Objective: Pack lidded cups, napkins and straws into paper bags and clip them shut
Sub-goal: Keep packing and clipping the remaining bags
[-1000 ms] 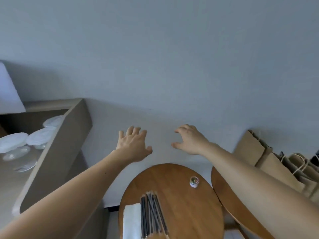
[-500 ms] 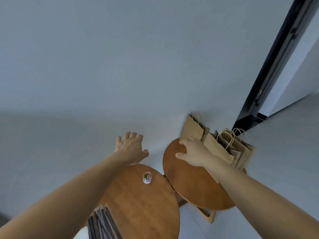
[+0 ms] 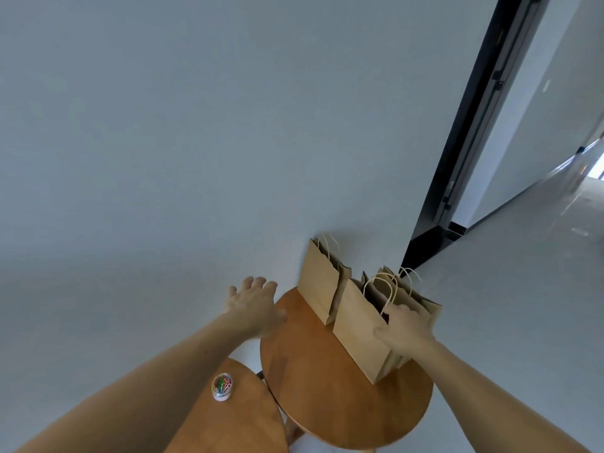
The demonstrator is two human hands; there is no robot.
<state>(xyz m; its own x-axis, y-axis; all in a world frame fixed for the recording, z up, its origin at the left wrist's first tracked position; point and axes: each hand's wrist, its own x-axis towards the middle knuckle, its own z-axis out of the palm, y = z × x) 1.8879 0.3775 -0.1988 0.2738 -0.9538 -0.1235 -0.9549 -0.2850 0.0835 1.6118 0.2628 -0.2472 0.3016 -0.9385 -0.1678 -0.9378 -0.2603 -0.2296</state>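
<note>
now, right hand [image 3: 403, 331]: moved off the counter [image 3: 327, 403] rim onto the front paper bag [image 3: 356, 338], grip pinching its top edge.
left hand [image 3: 255, 305]: grip spread, holding nothing.
task: bag likely being fetched for packing.

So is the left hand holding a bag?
No, the left hand is open with fingers spread, holding nothing; the right hand grips a bag.

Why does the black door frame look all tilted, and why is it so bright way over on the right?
Head view: the wide-angle lens slants the black door frame and bends straight lines near the edges. Head view: daylight washes out the far end of the corridor. Head view: the front brown paper bag and round wooden table look slightly soft, evenly lit, with only faint shadows.
</note>
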